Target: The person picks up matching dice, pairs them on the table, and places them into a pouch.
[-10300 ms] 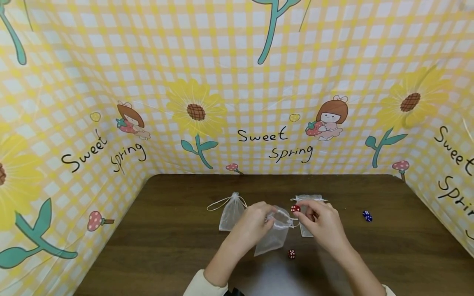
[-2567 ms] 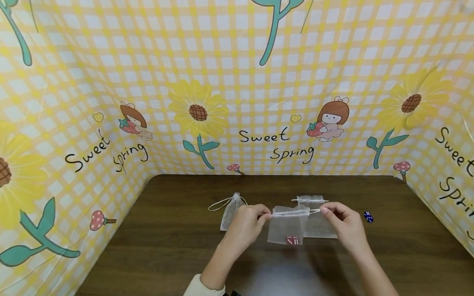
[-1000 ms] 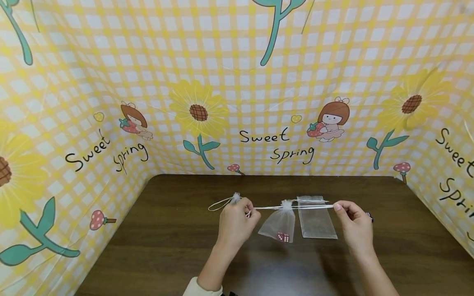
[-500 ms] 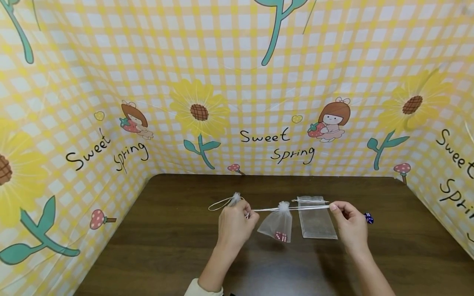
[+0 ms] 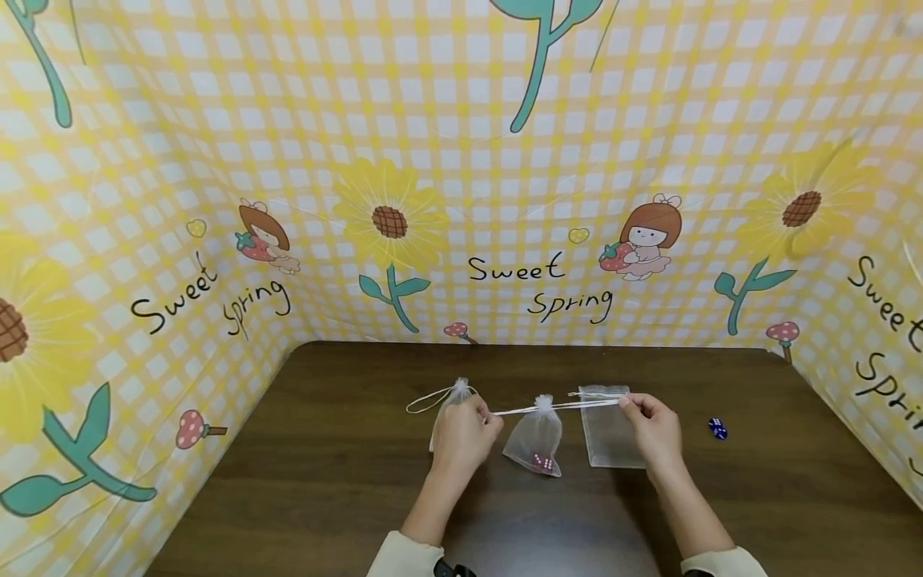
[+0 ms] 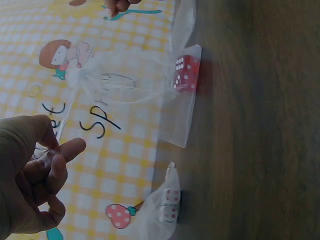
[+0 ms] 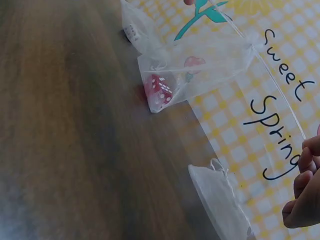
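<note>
A sheer white drawstring pouch [image 5: 532, 441] hangs between the hands, its mouth gathered into a tight ruffle. Red dice [image 5: 542, 462] with white dots lie in its bottom corner, larger in the right wrist view as red dice [image 7: 161, 90]. My left hand [image 5: 461, 433] pinches the cord loop on the pouch's left side between thumb and forefinger. On the right side, my right hand [image 5: 652, 425] pinches the other end of the white cord [image 5: 587, 405], stretched almost level. The right hand overlaps a flat mesh pouch [image 5: 609, 441] in the head view.
Behind the left hand stands another gathered pouch [image 5: 459, 390], with white dice [image 6: 171, 205] inside it in the left wrist view. Blue dice [image 5: 717, 428] lie at the right of the dark wooden table [image 5: 288, 481]. A yellow checked cloth [image 5: 461, 160] walls the back and sides.
Earlier the right hand held a red die at the pouch's wide mouth; another lay on the table. Both dice went in, and the cords were pulled apart, gathering the mouth. Lately the right hand moved left.
</note>
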Demonstrator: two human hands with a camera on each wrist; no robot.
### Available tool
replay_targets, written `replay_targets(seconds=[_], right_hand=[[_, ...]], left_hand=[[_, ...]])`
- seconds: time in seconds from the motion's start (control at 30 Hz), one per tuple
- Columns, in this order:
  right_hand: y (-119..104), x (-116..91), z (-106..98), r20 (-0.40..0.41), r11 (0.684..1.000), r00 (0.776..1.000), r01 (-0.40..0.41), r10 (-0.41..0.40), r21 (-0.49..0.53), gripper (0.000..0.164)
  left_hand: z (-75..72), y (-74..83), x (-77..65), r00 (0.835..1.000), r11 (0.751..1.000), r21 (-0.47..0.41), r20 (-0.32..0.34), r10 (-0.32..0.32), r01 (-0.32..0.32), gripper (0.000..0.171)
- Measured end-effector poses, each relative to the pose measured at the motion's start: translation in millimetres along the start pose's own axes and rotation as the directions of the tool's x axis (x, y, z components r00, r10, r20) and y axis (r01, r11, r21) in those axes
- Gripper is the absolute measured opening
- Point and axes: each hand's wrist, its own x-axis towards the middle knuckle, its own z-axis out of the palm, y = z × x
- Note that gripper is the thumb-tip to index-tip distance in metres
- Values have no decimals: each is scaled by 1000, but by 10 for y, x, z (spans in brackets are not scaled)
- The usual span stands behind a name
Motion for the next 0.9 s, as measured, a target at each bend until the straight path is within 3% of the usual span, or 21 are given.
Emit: replay_targets(seconds=[0.17, 0.33, 0.5, 0.77, 0.9], right_hand=[[-64, 42, 70, -16, 999, 999, 30, -30, -41, 22], [-113, -33, 162, -1, 996, 997, 74, -74, -46, 17], [-76, -149, 289, 72, 987, 988, 142, -137, -79, 12], [-1, -234, 441, 209, 968, 962, 208, -176, -141, 5], [11, -259, 491, 249, 961, 953, 219, -172, -172, 5]], left_hand=[[58, -14, 47, 997, 997, -27, -25, -78, 77, 12], [134, 2, 39, 995, 996, -30, -51, -90, 89, 10], [242, -10, 13, 997, 999, -6, -59, -50, 50, 8], [457, -95, -16, 994, 977, 190, -34, 104, -96, 14], [528, -129, -29, 994, 968, 228, 2, 107, -105, 14]])
